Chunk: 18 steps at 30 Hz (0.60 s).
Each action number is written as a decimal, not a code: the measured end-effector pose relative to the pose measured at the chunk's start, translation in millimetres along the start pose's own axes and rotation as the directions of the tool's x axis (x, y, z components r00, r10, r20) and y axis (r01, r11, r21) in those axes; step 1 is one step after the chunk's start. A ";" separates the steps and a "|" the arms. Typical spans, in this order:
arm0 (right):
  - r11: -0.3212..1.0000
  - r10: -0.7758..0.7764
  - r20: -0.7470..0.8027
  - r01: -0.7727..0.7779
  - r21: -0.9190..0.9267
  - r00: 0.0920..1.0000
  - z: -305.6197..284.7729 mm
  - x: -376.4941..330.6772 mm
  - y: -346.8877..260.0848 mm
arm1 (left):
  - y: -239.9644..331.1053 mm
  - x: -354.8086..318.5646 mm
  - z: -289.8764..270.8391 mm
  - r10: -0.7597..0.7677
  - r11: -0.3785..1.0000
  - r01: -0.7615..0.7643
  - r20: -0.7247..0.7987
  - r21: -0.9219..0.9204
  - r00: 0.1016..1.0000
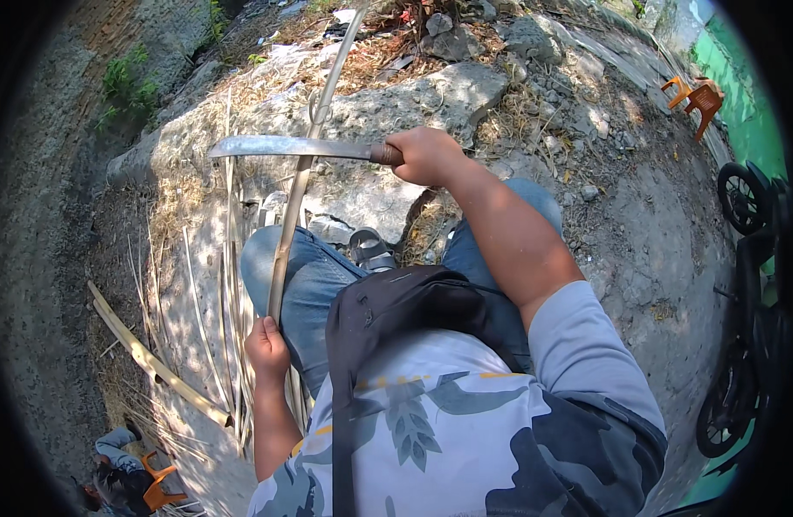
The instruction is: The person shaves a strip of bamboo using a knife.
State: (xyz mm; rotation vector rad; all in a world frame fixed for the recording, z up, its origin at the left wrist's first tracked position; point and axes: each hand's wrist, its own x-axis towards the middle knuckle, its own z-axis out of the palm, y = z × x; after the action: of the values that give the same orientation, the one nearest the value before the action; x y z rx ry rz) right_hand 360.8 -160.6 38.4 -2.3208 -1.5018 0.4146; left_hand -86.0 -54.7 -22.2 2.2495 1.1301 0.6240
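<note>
Grey short-sleeved camouflage-print T-shirt [465, 431]; faded blue denim jeans [306, 280]; black fabric sling bag [396, 310] strapped across chest.

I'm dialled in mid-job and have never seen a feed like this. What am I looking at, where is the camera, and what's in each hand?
There is no machine here: a person is working with bare hands. The one picture comes from a wide fisheye camera on their head, looking down, so straight edges bend near the rim. The left hand grips a long bamboo strip that runs up and away over the knees. The right hand holds a big knife by its handle, blade lying across the strip. More split strips lie on the stony ground. A motorbike stands at the right, and an orange chair further off.
</note>
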 end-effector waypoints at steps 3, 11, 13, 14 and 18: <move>0.987 0.156 0.000 -0.156 0.042 0.988 -4.3 0.4 7.8 | -2.5 3.6 -0.1 -0.007 0.999 0.008 0.026 -0.032 1.000; 0.947 -0.285 0.015 0.284 -0.151 0.958 22.9 -9.1 -19.8 | 4.0 7.2 -5.8 -0.065 0.998 0.067 0.075 -0.012 0.995; 0.931 -0.309 0.064 0.316 -0.185 0.949 22.5 -7.3 -27.5 | 4.1 6.7 -7.0 -0.084 0.996 0.087 0.091 -0.031 0.992; 0.929 -0.318 0.067 0.325 -0.177 0.946 20.7 -6.5 -28.4 | 2.0 6.9 -6.5 -0.085 0.996 0.088 0.088 -0.030 0.993; 0.952 -0.299 -0.020 0.296 -0.082 0.954 15.8 -4.2 -9.1 | -1.4 6.0 -3.5 -0.033 0.998 0.036 0.067 -0.043 0.997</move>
State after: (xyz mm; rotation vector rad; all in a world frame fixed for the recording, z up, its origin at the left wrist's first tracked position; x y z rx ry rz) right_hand 345.1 -158.9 28.4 -2.0961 -1.8447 0.2397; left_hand -85.7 -48.1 -19.5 2.1921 1.1097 0.5513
